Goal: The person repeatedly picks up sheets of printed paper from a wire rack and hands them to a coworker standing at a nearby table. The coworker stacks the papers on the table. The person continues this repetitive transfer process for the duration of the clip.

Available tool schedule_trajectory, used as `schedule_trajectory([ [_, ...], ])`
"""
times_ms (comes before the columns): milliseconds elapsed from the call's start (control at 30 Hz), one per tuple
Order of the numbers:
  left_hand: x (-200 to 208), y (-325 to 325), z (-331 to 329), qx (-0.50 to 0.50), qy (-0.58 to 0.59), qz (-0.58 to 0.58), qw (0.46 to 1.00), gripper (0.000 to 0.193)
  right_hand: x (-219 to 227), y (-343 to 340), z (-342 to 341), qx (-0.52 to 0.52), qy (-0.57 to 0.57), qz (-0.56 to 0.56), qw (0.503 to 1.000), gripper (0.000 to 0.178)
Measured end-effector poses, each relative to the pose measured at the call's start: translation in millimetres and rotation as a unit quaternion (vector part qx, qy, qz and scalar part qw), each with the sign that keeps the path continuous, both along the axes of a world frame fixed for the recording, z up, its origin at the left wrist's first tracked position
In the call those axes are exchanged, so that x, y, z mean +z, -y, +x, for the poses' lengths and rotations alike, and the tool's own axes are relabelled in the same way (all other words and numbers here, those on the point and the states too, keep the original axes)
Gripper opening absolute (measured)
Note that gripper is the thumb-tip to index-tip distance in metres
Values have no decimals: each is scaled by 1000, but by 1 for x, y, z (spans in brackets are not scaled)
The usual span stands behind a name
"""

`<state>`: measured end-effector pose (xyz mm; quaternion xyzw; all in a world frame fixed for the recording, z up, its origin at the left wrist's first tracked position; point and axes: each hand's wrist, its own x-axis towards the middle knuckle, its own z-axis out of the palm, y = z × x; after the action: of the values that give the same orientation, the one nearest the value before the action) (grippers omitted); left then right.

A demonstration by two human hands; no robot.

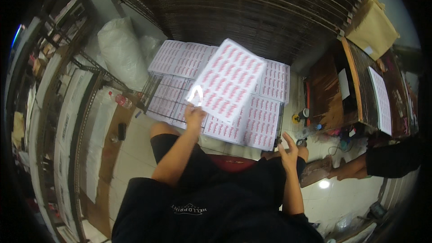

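A: What's gripped by the L hand [195,117]?
B: A printed sheet [231,78], white w/ rows of pink-red marks. It's pinched nr its lower L corner, fingers closed on the edge; the rest is held up at a tilt over the wire rack [155,83].
A: And the R hand [289,152]?
B: Fingers spread, nothing seen held. It's raised just beside the rack's R end; whether the frame is touched can't be told.
A: What's on the rack?
B: More sheets [261,119] w/ the same marks, laid side by side in 2 rows; some are partly covered by the held one.
A: Further out?
B: A tall stack of racks [252,11] is seen behind. To the L, a big plastic bag [119,49] and a bottle [122,100]. To the R, a wooden cabinet [353,81], w/ a yellowish cloth bag [371,27] at its far end. Another person [391,158] in black is partly seen, far R.
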<state>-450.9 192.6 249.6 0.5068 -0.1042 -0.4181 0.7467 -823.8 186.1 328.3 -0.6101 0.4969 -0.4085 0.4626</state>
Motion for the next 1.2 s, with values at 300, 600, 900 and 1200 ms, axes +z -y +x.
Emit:
schedule_trajectory([
  [300,-92,-23,106,192,25,182,964,44,-59,-17,-95,-125,-284,-130,942,31],
  [600,-174,-33,132,220,153,298,916,41,-56,-7,-80,-142,-312,-118,932,29],
  [900,-200,-20,125,197,180,350,898,41,-65,-7,-91,-143,-320,-110,930,25],
  [1200,-242,-28,143,196,160,364,896,42,-67,-4,-87,-136,-329,-101,929,28],
])
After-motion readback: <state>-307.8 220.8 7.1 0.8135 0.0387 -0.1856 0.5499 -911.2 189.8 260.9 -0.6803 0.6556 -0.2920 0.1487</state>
